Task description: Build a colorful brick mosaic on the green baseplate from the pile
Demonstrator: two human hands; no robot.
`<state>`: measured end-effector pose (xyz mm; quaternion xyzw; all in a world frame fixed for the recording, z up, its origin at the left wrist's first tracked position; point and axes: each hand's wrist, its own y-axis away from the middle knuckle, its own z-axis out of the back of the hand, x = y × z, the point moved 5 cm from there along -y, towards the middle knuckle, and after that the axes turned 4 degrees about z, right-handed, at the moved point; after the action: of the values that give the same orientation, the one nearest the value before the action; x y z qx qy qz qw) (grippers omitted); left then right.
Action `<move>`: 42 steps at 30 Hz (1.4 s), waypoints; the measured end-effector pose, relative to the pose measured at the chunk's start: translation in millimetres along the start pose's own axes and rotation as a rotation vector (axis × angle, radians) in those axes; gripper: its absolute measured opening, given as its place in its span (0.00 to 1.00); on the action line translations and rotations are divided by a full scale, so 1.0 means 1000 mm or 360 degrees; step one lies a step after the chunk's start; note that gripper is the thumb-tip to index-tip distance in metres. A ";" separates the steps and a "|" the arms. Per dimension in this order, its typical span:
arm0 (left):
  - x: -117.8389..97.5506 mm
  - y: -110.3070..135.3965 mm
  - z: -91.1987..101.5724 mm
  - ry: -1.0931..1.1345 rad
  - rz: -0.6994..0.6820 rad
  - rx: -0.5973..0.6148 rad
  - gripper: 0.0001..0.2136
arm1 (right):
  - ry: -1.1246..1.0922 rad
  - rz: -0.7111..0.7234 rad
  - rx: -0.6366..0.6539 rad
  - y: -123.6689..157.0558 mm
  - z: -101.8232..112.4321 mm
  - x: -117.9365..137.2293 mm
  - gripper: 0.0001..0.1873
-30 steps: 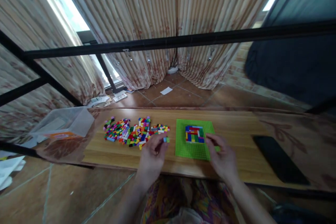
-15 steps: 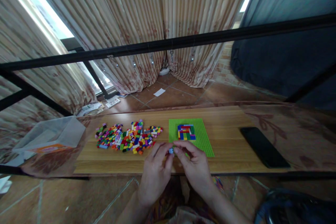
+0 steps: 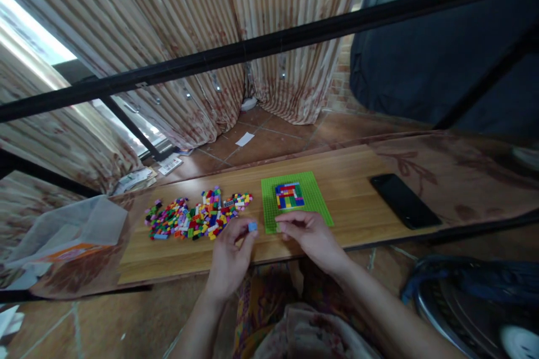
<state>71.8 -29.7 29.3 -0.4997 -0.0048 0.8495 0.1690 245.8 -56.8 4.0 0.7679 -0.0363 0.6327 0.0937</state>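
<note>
A small light blue brick [image 3: 252, 226] is pinched between the thumb and fingers of my left hand [image 3: 229, 255], just in front of the brick pile. My right hand [image 3: 310, 235] is closed in a pinch over the near edge of the green baseplate [image 3: 316, 199]; what its fingertips hold, if anything, is too small to make out. A gap separates the two hands. On the baseplate, beyond my right hand, stands a low square build of coloured bricks [image 3: 289, 196], with blue, red, yellow, green and purple pieces.
Loose coloured bricks [image 3: 202, 216] lie heaped on the left of the wooden board [image 3: 341, 176]. A clear plastic box [image 3: 90, 221] stands left of the board. Toward the right end lies a black phone [image 3: 404, 201]. A dark metal bar [image 3: 295, 36] crosses behind, before the curtains.
My hands were together at the light blue brick and have parted, the brick staying in my left hand. The head view has turned and tilted slightly.
</note>
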 end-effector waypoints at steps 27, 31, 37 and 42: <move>0.102 0.006 -0.022 -0.0093 0.0243 -0.0090 0.09 | 0.1195 0.0629 -0.0021 -0.070 0.040 -0.004 0.12; 0.101 0.006 -0.021 -0.0132 0.0155 -0.0107 0.09 | 0.1785 0.0810 0.0159 -0.099 0.021 0.001 0.10; 0.097 0.008 -0.018 -0.0132 0.0075 -0.0120 0.08 | 0.2210 0.0845 0.0422 -0.131 0.001 -0.011 0.07; 0.095 0.008 -0.019 -0.0107 0.0120 -0.0076 0.07 | 0.2344 0.0765 0.0450 -0.141 0.001 -0.018 0.07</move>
<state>43.5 -12.8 -62.3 -0.4747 -0.0121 0.8712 0.1247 268.0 80.2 -27.7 0.1268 -0.0490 0.9802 -0.1442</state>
